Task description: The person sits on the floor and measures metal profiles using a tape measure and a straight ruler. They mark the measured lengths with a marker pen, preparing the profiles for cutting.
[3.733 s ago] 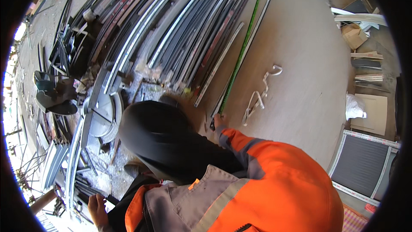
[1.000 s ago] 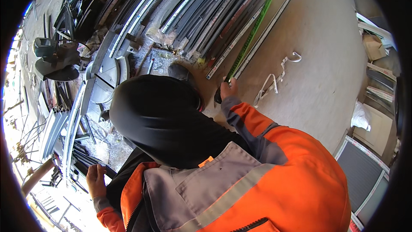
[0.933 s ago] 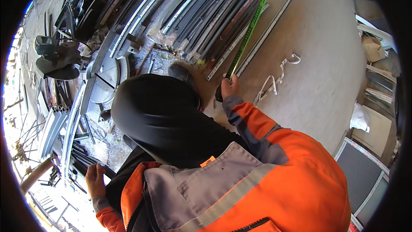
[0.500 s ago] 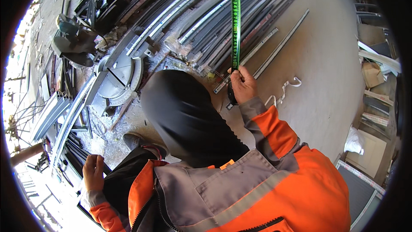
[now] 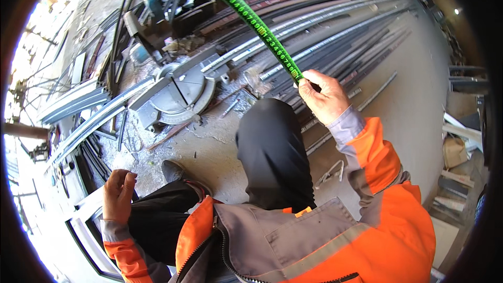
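My right hand (image 5: 325, 96) is closed on a tape measure (image 5: 264, 34), whose bright green blade with dark markings runs from my fingers up and left past the top edge. The tape's case does not show and may be hidden by the hand. My left hand (image 5: 117, 195) hovers by my left thigh, its fingers curled in toward the thumb, and whatever may lie inside is hidden. Beyond my knees, a saw with a round grey slotted base (image 5: 181, 94) stands on the floor. Long metal profiles (image 5: 230, 58) lie across it.
A pile of long dark and silver bars (image 5: 335, 39) spreads to the far right. Bent profiles (image 5: 76, 102) are stacked at left. A crumpled white strip (image 5: 331, 173) lies right of my knee. Shelving with a cardboard box (image 5: 455, 152) stands at the right edge.
The view has swung, so the saw now appears farther right. The green blade, upright before, now slants up to the left. My right hand appears farther right, and the dark case below it is out of sight.
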Available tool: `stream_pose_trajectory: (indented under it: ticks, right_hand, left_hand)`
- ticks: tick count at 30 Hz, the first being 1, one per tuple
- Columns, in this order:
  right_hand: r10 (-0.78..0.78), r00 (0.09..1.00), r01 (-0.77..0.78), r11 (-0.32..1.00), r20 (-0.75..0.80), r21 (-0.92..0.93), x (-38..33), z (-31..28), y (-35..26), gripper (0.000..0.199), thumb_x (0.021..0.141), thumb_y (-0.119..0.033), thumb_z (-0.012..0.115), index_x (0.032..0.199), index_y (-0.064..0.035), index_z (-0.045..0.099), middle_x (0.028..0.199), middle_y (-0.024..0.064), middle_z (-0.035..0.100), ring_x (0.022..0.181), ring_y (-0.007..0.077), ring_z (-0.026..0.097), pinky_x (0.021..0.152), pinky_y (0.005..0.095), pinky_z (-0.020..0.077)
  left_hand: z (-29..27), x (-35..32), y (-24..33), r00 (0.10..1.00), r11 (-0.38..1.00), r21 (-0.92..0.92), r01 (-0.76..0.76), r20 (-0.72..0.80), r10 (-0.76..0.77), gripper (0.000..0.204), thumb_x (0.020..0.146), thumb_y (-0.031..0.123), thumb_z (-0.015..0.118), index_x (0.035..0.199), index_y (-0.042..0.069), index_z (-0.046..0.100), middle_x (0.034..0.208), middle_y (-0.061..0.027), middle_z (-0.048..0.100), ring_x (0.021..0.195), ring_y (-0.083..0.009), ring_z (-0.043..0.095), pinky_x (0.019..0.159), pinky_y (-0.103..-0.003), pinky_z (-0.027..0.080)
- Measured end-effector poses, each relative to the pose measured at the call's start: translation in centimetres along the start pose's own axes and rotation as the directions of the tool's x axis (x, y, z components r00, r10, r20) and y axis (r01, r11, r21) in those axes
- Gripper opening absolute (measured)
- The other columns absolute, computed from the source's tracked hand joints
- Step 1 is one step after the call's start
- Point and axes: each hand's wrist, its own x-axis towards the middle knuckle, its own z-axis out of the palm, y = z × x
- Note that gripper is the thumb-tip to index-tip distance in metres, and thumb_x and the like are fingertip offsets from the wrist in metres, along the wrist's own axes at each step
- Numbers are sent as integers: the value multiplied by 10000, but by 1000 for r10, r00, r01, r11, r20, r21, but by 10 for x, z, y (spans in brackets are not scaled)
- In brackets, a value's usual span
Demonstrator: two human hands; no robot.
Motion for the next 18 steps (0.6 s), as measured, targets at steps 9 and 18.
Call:
stream_pose_trajectory:
  ticks: [9,18]
  right_hand:
    - [-137,934,213,954,329,-210,69,50,-118,176,1013,-205,640,947,-42,645,716,196,603,640,355,600,619,450,471]
    - [-238,736,457,865,634,-206,76,169,-161,188,988,-233,664,963,-51,704,785,192,631,773,397,654,706,488,506]
  left_hand:
    - [-45,-18,-23,959,905,-419,-77,-281,-48,429,1122,432,584,1150,14,678,1073,-107,774,950,-166,730,848,-298,568]
    - [-74,-50,-124,867,571,-807,-154,-387,-313,488,1123,463,558,1311,22,651,1156,-130,775,973,-191,751,842,-335,620]
